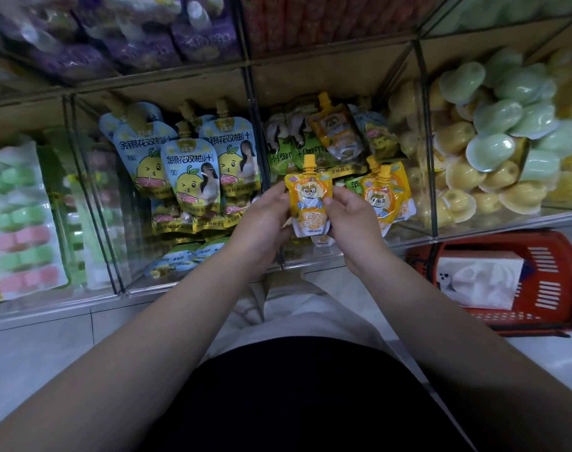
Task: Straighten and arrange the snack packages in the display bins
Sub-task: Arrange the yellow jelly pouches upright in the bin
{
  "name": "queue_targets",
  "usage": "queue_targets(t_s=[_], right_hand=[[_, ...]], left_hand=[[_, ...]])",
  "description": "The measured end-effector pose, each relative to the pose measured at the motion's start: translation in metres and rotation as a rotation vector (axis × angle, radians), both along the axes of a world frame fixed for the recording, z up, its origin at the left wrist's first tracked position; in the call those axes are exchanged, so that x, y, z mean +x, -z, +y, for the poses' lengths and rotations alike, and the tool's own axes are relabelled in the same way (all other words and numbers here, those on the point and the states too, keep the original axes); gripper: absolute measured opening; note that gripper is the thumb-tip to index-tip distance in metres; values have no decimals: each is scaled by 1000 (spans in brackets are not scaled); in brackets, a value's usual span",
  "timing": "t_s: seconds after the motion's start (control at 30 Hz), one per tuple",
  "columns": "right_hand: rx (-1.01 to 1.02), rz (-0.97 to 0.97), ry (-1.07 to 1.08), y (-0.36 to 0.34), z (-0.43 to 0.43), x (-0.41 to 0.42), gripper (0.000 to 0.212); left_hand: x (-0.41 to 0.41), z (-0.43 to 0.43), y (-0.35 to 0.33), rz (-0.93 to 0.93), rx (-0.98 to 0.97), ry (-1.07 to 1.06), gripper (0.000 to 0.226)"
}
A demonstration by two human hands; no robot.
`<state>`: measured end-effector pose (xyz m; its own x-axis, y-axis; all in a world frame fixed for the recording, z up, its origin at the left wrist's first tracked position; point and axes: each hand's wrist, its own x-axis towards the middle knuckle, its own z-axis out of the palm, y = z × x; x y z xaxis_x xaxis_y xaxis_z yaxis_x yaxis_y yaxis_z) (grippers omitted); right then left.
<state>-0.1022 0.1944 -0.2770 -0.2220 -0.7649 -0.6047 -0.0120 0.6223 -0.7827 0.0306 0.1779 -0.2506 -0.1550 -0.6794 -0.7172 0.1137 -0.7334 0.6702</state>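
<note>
An orange spouted pouch (309, 199) with a cartoon animal stands upright, spout up, over the front of the middle clear bin (336, 256). My left hand (261, 223) grips its left edge and my right hand (349, 223) grips its right edge. Two more orange pouches (384, 197) stand just right of it in the same bin. Behind them lie green pouches (283, 151) and a tilted brown-orange pouch (338, 132). The bin to the left holds blue and yellow pomelo-juice pouches (193, 164), some upright, some fallen at the front.
The right bin is heaped with green and yellow jelly cups (493, 148). Flat packs of green and pink sweets (20, 220) fill the far left bin. A red shopping basket (513, 278) with a white pack sits on the floor at the right. Upper shelves carry purple bags (131, 37).
</note>
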Motion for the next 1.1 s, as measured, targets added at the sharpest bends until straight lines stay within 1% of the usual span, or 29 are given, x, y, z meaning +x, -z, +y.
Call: queue_targets(t_s=[0.13, 0.27, 0.33, 0.57, 0.67, 0.77, 0.93, 1.1], right_hand=[[-31, -39, 58, -10, -2, 7, 35], [-89, -73, 56, -25, -3, 20, 30], [-110, -103, 78, -32, -4, 28, 31], [-125, -123, 97, -50, -3, 60, 32], [-130, -132, 94, -55, -2, 75, 32], [-148, -139, 97, -61, -1, 90, 24], [-173, -151, 84, -69, -5, 116, 33], [-205, -157, 79, -80, -11, 143, 31]], left_hand=[[14, 3, -7, 60, -38, -15, 35], [30, 1, -12, 47, -87, -14, 37], [39, -1, -17, 38, -114, -26, 34], [72, 2, -33, 34, -194, -26, 32], [89, 3, -35, 25, -178, -34, 40], [105, 4, -39, 15, -204, -8, 43], [132, 0, -55, 43, -266, 34, 42], [161, -5, -65, 32, -294, 28, 45]])
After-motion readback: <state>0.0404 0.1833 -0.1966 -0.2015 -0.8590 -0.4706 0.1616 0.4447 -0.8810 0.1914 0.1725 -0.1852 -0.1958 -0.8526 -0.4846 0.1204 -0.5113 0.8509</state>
